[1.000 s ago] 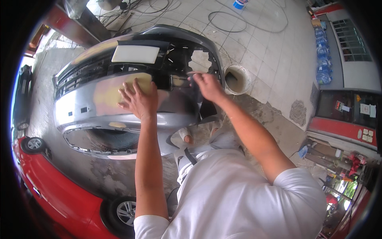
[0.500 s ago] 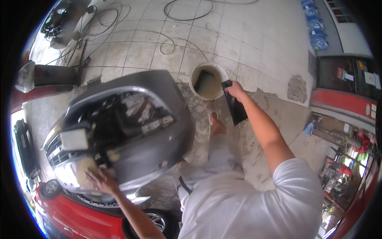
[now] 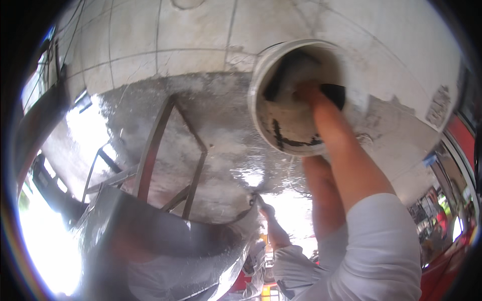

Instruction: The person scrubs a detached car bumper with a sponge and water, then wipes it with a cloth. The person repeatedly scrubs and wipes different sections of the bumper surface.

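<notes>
My right hand point(image 3: 305, 92) is down inside a white round bucket point(image 3: 257, 108) of cloudy water, its fingers blurred and partly hidden. A black flat sheet point(image 3: 335, 94) shows right beside my wrist, and the hand seems closed on it. Another dark piece point(image 3: 291, 70) lies in the bucket toward its far left side. At the lower left, a glossy grey car bumper point(image 3: 170, 251) fills the near part of the view. My left hand is out of view.
A metal frame stand point(image 3: 155, 145) rises behind the bumper. Wet, stained concrete point(image 3: 216, 115) meets pale floor tiles point(image 3: 196, 35). One of my feet point(image 3: 266, 209) is beside the bumper. Dark red material point(image 3: 447, 268) shows at the lower right edge.
My right hand has gone from beside the bucket down into it with the black sheet. My left hand has left the bumper and the view. The view has swung closer to the bucket.
</notes>
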Demonstrator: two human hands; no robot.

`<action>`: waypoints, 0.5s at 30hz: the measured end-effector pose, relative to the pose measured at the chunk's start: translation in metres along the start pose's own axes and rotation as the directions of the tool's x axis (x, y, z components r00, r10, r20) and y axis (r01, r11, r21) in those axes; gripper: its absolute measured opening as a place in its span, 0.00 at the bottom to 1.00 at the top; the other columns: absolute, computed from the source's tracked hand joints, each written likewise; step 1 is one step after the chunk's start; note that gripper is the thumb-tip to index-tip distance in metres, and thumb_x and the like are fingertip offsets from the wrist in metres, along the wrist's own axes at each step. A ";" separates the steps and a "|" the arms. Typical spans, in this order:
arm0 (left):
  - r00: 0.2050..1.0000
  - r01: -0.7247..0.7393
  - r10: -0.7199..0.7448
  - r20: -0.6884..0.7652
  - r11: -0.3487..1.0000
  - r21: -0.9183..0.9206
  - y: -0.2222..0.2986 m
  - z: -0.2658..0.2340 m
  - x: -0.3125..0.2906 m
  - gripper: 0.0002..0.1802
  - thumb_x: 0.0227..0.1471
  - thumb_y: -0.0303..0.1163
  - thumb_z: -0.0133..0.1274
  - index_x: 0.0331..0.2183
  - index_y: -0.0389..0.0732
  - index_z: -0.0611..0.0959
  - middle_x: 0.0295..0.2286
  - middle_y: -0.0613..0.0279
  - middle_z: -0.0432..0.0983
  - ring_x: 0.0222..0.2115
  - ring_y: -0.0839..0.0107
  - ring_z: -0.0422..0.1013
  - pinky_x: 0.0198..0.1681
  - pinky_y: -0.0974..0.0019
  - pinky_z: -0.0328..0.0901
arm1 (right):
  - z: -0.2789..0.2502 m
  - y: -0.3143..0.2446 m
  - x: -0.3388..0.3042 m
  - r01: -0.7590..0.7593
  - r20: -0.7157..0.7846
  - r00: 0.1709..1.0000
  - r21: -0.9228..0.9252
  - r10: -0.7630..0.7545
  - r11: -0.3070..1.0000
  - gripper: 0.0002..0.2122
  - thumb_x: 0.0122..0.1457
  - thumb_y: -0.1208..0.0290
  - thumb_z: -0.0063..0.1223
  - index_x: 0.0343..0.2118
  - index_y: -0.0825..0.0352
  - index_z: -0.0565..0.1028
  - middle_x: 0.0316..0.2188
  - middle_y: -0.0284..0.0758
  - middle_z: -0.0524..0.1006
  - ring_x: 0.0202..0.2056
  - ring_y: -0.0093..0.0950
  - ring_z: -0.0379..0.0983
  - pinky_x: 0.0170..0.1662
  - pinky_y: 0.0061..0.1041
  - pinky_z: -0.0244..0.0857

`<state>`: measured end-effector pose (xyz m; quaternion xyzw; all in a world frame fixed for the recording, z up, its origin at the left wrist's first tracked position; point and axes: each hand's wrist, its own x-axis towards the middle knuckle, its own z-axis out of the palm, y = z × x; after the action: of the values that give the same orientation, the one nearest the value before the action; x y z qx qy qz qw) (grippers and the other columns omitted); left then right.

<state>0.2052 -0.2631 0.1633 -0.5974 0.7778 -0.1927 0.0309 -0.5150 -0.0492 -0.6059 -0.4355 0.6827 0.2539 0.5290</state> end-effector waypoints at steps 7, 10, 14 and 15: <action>0.978 0.208 -0.208 0.021 0.955 -0.211 0.024 0.033 -0.028 0.24 0.71 0.31 0.42 0.64 0.33 0.73 0.64 0.48 0.68 0.65 0.55 0.65 0.69 0.57 0.58 | 0.050 0.094 0.038 0.013 -0.011 1.000 0.689 -0.007 0.724 0.21 0.65 0.59 0.47 0.55 0.65 0.76 0.51 0.46 0.79 0.51 0.43 0.75 0.59 0.47 0.66; 0.947 0.282 -0.317 -0.048 0.895 -0.346 0.041 0.033 -0.030 0.24 0.71 0.32 0.42 0.63 0.31 0.73 0.64 0.47 0.68 0.65 0.57 0.65 0.69 0.58 0.57 | 0.007 0.040 -0.048 -0.239 0.201 0.913 0.969 -0.356 -0.067 0.20 0.64 0.60 0.47 0.50 0.71 0.77 0.43 0.47 0.82 0.42 0.42 0.80 0.53 0.39 0.74; 0.767 0.615 -0.640 -0.036 0.750 -0.243 0.107 -0.008 -0.058 0.28 0.74 0.39 0.38 0.67 0.36 0.68 0.69 0.51 0.59 0.71 0.58 0.53 0.73 0.57 0.45 | -0.136 -0.081 -0.262 -0.048 0.015 0.749 0.998 -0.662 -0.032 0.22 0.48 0.65 0.53 0.43 0.77 0.77 0.35 0.50 0.81 0.37 0.45 0.80 0.46 0.39 0.76; 0.810 0.582 -0.586 -0.018 0.808 -0.095 0.128 -0.004 -0.060 0.32 0.74 0.43 0.36 0.70 0.38 0.62 0.71 0.50 0.53 0.73 0.57 0.46 0.74 0.52 0.40 | -0.164 -0.101 -0.314 -0.049 0.034 0.802 0.999 -0.597 -0.009 0.22 0.46 0.66 0.54 0.41 0.78 0.77 0.35 0.50 0.81 0.37 0.45 0.80 0.45 0.41 0.76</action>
<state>0.1041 -0.1788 0.1129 -0.8035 0.5648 -0.1733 -0.0731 -0.4907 -0.1290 -0.2469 -0.0097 0.4092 -0.3016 0.8611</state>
